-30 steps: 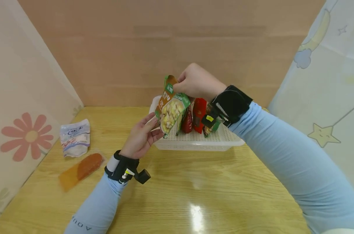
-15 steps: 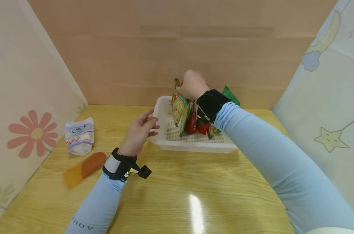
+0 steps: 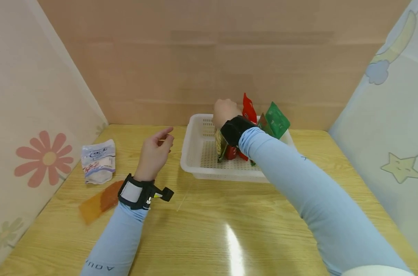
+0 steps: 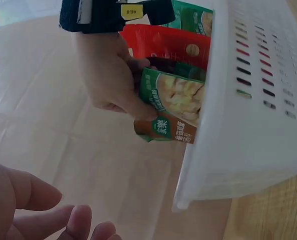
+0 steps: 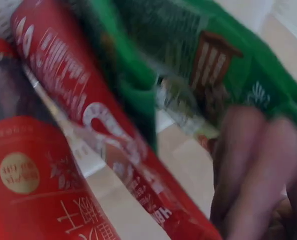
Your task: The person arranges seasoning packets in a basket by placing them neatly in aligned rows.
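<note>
In the left wrist view, my right hand (image 4: 111,80) pinches a green and brown food packet (image 4: 181,95) by its top end. The packet, printed with pale chunks of food, stands at the left of the other packets in the white plastic basket (image 3: 191,161). Seen from the head, my right hand (image 3: 225,112) hides most of it. Beside it in the right wrist view are a narrow red packet (image 5: 83,85) and a wider red packet (image 5: 18,165). My left hand (image 3: 153,155) hovers left of the basket, fingers loosely bent and holding nothing.
A white and blue pouch (image 3: 98,161) and an orange packet (image 3: 100,201) lie on the wooden table (image 3: 181,237) at the left. A green packet (image 3: 277,119) leans up at the basket's right end. A brown wall (image 3: 143,76) rises behind the basket.
My right hand has lowered the green and brown packet into the basket, among the others. My left hand has let go of the packet and drawn back left.
</note>
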{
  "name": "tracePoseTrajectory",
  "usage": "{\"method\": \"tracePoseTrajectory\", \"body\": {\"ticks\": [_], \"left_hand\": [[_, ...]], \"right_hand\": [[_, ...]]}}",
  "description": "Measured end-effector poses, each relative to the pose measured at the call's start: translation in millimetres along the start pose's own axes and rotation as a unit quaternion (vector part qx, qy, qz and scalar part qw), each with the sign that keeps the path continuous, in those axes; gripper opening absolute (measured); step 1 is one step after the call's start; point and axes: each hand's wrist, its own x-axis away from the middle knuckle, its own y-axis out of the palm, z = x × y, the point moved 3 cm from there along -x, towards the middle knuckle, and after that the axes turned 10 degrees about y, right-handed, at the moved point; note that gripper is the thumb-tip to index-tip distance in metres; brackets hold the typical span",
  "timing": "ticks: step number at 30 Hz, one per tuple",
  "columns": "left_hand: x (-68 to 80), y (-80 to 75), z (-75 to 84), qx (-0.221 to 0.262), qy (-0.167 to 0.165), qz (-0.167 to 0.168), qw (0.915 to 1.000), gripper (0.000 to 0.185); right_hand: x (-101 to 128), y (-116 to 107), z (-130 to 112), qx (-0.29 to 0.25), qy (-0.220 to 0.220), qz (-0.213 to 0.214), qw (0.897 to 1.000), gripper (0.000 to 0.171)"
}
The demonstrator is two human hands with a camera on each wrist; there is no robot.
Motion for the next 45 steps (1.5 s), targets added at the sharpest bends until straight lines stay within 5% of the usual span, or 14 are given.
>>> {"method": "tracePoseTrajectory", "body": {"ticks": [6,15,27,45], "left_hand": [[-0.1,0.9,-4.6,0.011,-0.011,-0.003,0.9999,0.035],[2.8,1.2,-5.2,0.004,-0.02,-0.013,0.9997,0.035],[3.3,4.5,-2.1,-0.003,-0.01,-0.021,0.9997,0.037],[-0.4,5.0,-1.9,-0.007,-0.019,-0.036,0.9991,0.037]], "right_hand": [[-4,10,0,0.039,0.034,0.008,0.999,0.02],[-5,25,-5,0.112,0.029,0.038,0.993,0.022],[-6,30,-1,0.071,0.057,0.016,0.996,0.023],[2,12,-4,0.06,-0.023,0.03,0.997,0.022]]}}
